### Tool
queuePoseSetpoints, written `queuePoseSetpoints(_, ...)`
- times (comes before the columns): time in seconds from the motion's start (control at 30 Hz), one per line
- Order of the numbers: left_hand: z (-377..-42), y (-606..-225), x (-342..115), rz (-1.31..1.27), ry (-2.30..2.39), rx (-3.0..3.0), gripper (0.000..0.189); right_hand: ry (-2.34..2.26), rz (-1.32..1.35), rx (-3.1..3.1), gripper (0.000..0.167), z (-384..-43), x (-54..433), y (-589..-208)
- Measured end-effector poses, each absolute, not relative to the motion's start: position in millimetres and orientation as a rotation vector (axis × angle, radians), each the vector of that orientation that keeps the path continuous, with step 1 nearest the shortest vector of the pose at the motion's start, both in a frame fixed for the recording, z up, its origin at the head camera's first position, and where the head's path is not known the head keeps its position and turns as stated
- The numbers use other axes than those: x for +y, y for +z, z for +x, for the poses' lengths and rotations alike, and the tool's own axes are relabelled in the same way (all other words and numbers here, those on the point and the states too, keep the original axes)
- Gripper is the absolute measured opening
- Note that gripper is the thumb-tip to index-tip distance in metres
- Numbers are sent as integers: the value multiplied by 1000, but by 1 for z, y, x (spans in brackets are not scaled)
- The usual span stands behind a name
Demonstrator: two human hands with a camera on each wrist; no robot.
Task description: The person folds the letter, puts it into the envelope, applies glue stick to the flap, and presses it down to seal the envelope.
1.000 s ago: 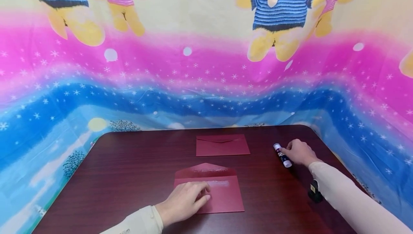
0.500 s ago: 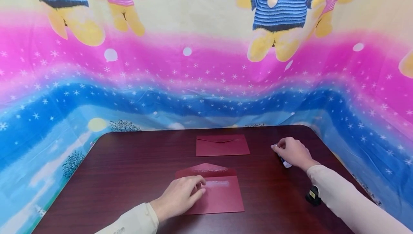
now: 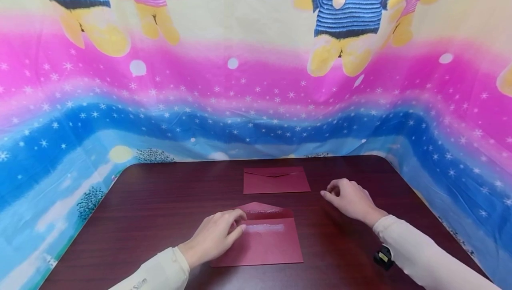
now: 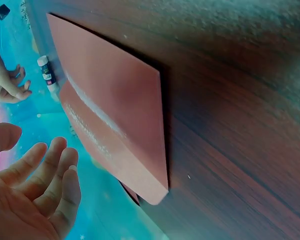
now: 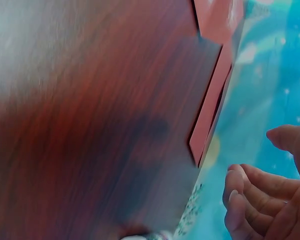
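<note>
A red envelope (image 3: 272, 248) lies near me with its flap up, a whitish glue streak across the body and another along the flap. My left hand (image 3: 218, 236), fingers loosely curled and holding nothing, is over its left side; the left wrist view shows the hand apart from the paper. My right hand (image 3: 352, 199) is above the table right of the envelopes, its fingers bent and a gap between thumb and fingertips. A glue stick (image 4: 46, 72), capped in white, lies on the table; in the head view the right hand hides it.
A second red envelope (image 3: 276, 182), flap folded down, lies near the back edge of the dark wooden table (image 3: 160, 210). A colourful printed cloth (image 3: 256, 81) hangs behind and along both sides of the table.
My right hand has let go of the glue stick and moved left, towards me. My left hand has slid left and slightly up, baring more of the near envelope.
</note>
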State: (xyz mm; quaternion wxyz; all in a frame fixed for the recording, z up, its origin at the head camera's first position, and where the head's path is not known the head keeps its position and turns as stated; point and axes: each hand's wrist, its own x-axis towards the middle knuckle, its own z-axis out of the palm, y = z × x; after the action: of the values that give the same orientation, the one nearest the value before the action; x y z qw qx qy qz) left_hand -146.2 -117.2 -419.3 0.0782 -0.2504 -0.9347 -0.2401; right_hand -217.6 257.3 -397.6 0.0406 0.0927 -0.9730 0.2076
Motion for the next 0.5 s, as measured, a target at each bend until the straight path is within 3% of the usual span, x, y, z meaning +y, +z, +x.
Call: queuePoseSetpoints(0.5, -148, -420, -135, -642, -687, -2815, 20, 672, 370, -2998, 17, -199, 218, -408)
